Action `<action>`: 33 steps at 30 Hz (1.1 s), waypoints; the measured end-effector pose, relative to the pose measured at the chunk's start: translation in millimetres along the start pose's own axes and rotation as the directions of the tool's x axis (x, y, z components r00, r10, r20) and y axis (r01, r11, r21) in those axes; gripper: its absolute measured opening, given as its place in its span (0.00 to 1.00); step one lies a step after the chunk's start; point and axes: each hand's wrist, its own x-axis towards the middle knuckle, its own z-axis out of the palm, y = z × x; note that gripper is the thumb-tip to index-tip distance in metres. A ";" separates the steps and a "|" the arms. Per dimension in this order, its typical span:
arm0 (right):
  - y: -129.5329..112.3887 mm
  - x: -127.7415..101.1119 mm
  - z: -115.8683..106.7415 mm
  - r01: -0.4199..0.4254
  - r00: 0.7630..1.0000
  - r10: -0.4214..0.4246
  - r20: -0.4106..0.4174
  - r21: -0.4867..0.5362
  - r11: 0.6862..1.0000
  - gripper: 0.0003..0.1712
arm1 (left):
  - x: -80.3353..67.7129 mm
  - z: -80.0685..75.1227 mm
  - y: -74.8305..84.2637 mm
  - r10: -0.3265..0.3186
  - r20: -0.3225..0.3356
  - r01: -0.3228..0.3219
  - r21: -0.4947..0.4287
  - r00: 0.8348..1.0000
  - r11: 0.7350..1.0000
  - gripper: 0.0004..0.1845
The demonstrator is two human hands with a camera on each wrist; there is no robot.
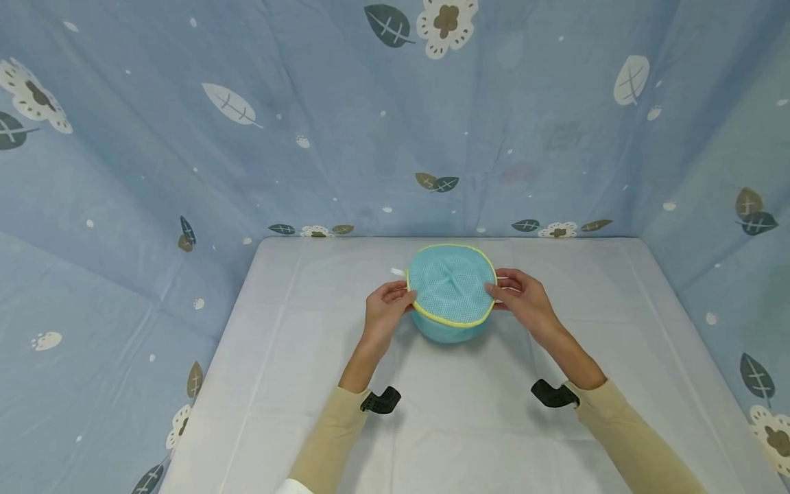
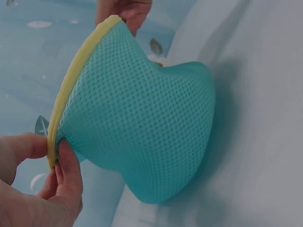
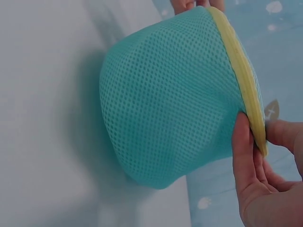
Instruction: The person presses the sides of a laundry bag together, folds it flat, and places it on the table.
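Observation:
A round turquoise mesh laundry bag (image 1: 452,285) with a yellow rim stands at the far middle of the table, its flat mesh top facing up. My left hand (image 1: 389,309) pinches the yellow rim on the left side, thumb above and fingers beneath. On the opposite side my right hand (image 1: 523,298) pinches the rim the same way. The mesh wall (image 2: 137,113) bulges and folds inward below the rim in the left wrist view. In the right wrist view, the yellow edging (image 3: 241,71) runs between both hands. A small white tag (image 1: 398,272) sticks out beside the left fingers.
A white cloth (image 1: 457,439) covers the table. Blue curtains (image 1: 345,123) printed with leaves and flowers hang behind the table and along both sides. Each wrist wears a black camera mount (image 1: 381,400) over a beige sleeve.

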 end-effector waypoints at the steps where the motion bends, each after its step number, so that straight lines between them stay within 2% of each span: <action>1: 0.5 -0.9 0.2 0.000 1.000 0.000 0.004 0.005 1.000 0.33 | -1.4 -0.5 -0.2 -0.001 0.001 0.001 -0.001 1.000 1.000 0.18; 14: 6.0 -22.9 -3.8 -0.024 1.000 0.023 0.009 0.040 0.999 0.34 | -24.4 1.1 -1.4 -0.021 0.026 0.021 0.009 0.999 1.000 0.19; 21: 10.8 -35.5 -6.0 -0.041 0.999 0.041 0.004 0.020 0.999 0.34 | -35.3 3.0 -4.6 -0.028 0.029 0.027 0.013 0.999 1.000 0.19; 33: 20.7 -55.2 -9.1 -0.063 0.998 0.063 -0.015 -0.001 0.998 0.34 | -50.4 5.4 -14.6 -0.019 0.085 0.023 -0.042 0.996 0.999 0.19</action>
